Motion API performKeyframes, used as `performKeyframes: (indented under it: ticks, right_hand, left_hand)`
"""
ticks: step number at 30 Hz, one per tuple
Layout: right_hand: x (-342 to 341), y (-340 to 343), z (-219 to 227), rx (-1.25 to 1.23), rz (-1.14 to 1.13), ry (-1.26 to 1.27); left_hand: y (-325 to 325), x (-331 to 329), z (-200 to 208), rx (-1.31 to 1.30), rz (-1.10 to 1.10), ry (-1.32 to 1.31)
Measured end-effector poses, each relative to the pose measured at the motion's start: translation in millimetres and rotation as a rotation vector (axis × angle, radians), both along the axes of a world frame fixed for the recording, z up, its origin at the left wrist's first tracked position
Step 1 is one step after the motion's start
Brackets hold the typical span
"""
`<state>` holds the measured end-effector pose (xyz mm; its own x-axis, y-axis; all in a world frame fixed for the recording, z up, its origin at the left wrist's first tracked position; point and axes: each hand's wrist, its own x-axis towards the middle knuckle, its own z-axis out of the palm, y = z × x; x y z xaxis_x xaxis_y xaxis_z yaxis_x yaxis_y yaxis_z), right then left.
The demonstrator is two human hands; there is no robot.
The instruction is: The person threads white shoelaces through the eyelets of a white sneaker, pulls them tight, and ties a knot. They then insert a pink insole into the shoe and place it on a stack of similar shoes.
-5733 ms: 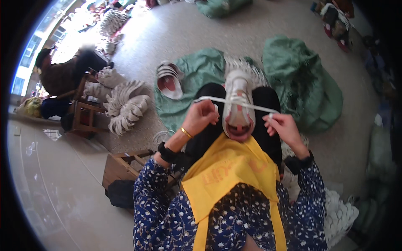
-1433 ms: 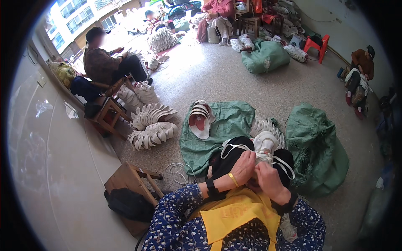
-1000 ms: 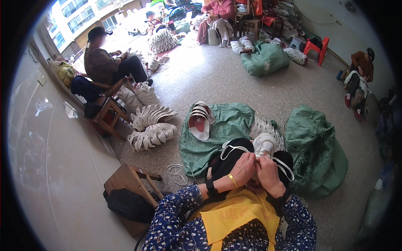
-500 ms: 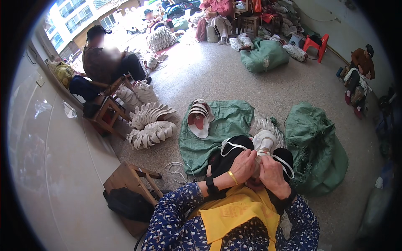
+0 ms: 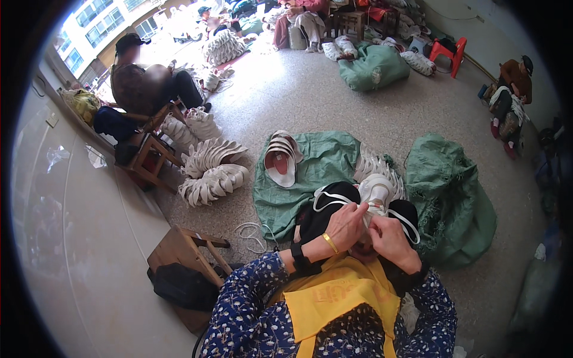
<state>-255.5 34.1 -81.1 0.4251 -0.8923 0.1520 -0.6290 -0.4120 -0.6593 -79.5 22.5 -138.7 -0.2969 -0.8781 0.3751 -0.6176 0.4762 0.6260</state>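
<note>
A white lace-up shoe (image 5: 376, 190) rests between my black-clad knees, toe end away from me. My left hand (image 5: 343, 228) is closed at its upper part, thumb and fingers pinched together. Close beside it, my right hand (image 5: 392, 237) is closed too, pinching the same laced area. The exact bit between the fingertips is too small to make out. A white shoelace (image 5: 327, 204) loops out over my left knee, and another white loop lies over the right knee. Just beyond the shoe, a row of nested white shoes (image 5: 379, 167) is partly hidden.
A green sack (image 5: 319, 149) lies flat with stacked white shoes (image 5: 280, 160) on it; a bulky green sack (image 5: 447, 203) stands right. More shoe rows (image 5: 213, 185) and a wooden stool (image 5: 179, 253) are left. Co-workers sit by the left wall (image 5: 134, 83), at the back and far right.
My right hand has shifted slightly right and is bent more at the wrist; my left hand stays at the shoe. The whole scene sits a little higher in view.
</note>
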Motion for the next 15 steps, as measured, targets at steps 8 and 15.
performKeyframes:
  ticks: [8,15]
  right_hand:
    - [-27.5,48.1,94.7,0.319,-0.094,-0.26]
    - [-16.7,54.0,138.2,0.416,0.166,-0.522]
  left_hand:
    - [-0.7,-1.6,8.1,-0.009,-0.011,0.055]
    - [0.3,1.2,5.2,-0.007,-0.02,0.077]
